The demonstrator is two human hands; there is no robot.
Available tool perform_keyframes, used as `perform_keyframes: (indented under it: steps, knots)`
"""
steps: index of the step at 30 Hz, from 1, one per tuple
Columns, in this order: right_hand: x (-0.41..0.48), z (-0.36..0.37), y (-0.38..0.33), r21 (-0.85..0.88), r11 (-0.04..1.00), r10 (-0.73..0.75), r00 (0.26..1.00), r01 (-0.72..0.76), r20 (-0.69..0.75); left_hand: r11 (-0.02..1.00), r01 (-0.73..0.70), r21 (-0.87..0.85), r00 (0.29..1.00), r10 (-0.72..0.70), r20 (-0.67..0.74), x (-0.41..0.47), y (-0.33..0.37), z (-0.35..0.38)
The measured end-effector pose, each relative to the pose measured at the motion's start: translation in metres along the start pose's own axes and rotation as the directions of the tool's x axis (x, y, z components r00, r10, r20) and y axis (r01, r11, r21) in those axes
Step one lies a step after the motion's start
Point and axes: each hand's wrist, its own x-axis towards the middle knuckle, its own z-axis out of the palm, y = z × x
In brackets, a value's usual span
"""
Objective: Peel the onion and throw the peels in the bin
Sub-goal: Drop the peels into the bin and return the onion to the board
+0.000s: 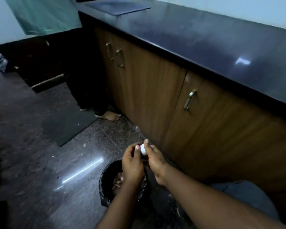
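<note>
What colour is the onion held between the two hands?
White. The onion shows pale in the head view, the only view.

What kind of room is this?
Probably a kitchen: a long dark countertop over wooden cabinets with metal handles, and the left hand and right hand holding a pale onion above a black bin.

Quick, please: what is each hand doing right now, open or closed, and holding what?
Left hand: closed, pinching the onion.
Right hand: closed, gripping the same onion, above the bin.
</note>
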Motion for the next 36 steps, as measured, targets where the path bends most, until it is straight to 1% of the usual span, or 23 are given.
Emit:
perform_keyframes:
  steps: [3,5,7,9,12,15,18,20,22,24,26,28,30,32,33,36]
  knots:
    - [-0.017,-0.039,-0.026,-0.046,0.989,-0.146,0.985,0.142,-0.092,0.992,-0.118,0.047,0.987,0.112,0.117,-0.011,0.019,0.031]
    - [-0.032,-0.074,-0.045,-0.081,0.968,-0.248,0.955,0.237,-0.160,0.983,-0.179,0.043,0.963,0.166,0.210,-0.026,0.034,0.060]
    - [-0.053,-0.106,-0.065,-0.064,0.940,-0.342,0.914,0.336,-0.219,0.972,-0.235,0.026,0.938,0.220,0.267,-0.042,0.048,0.091]
    - [-0.082,-0.142,-0.086,-0.067,0.900,-0.431,0.854,0.431,-0.292,0.961,-0.278,-0.015,0.905,0.267,0.330,-0.065,0.066,0.126]
    - [-0.130,-0.192,-0.114,-0.092,0.823,-0.558,0.764,0.561,-0.325,0.939,-0.334,-0.082,0.841,0.336,0.424,-0.098,0.096,0.176]
    - [-0.183,-0.250,-0.139,-0.186,0.722,-0.682,0.639,0.667,-0.356,0.903,-0.394,-0.171,0.732,0.421,0.536,-0.136,0.128,0.230]
    - [-0.231,-0.310,-0.161,-0.324,0.639,-0.759,0.503,0.698,-0.413,0.870,-0.443,-0.216,0.591,0.465,0.660,-0.173,0.158,0.288]
    - [-0.259,-0.354,-0.169,-0.378,0.627,-0.761,0.433,0.681,-0.483,0.870,-0.438,-0.226,0.491,0.442,0.751,-0.195,0.167,0.333]
    - [-0.282,-0.396,-0.175,-0.433,0.641,-0.746,0.382,0.633,-0.546,0.857,-0.475,-0.201,0.400,0.414,0.818,-0.211,0.169,0.377]
    - [-0.297,-0.438,-0.177,-0.495,0.671,-0.728,0.366,0.551,-0.579,0.810,-0.561,-0.169,0.317,0.399,0.860,-0.224,0.165,0.416]
    - [-0.303,-0.475,-0.178,-0.541,0.686,-0.723,0.374,0.486,-0.581,0.739,-0.663,-0.119,0.261,0.377,0.888,-0.234,0.161,0.447]
    - [-0.301,-0.503,-0.175,-0.556,0.696,-0.716,0.385,0.454,-0.582,0.663,-0.745,-0.071,0.215,0.340,0.916,-0.241,0.156,0.466]
    - [-0.297,-0.522,-0.171,-0.559,0.709,-0.705,0.404,0.430,-0.583,0.588,-0.808,-0.031,0.192,0.312,0.930,-0.245,0.150,0.479]
    - [-0.290,-0.534,-0.167,-0.569,0.711,-0.703,0.425,0.412,-0.570,0.514,-0.858,-0.002,0.184,0.311,0.932,-0.244,0.144,0.486]
    - [-0.287,-0.538,-0.166,-0.574,0.710,-0.704,0.429,0.408,-0.566,0.494,-0.869,0.010,0.189,0.313,0.931,-0.243,0.141,0.489]
    - [-0.280,-0.542,-0.164,-0.593,0.699,-0.714,0.421,0.399,-0.559,0.481,-0.876,0.036,0.213,0.319,0.924,-0.241,0.136,0.494]
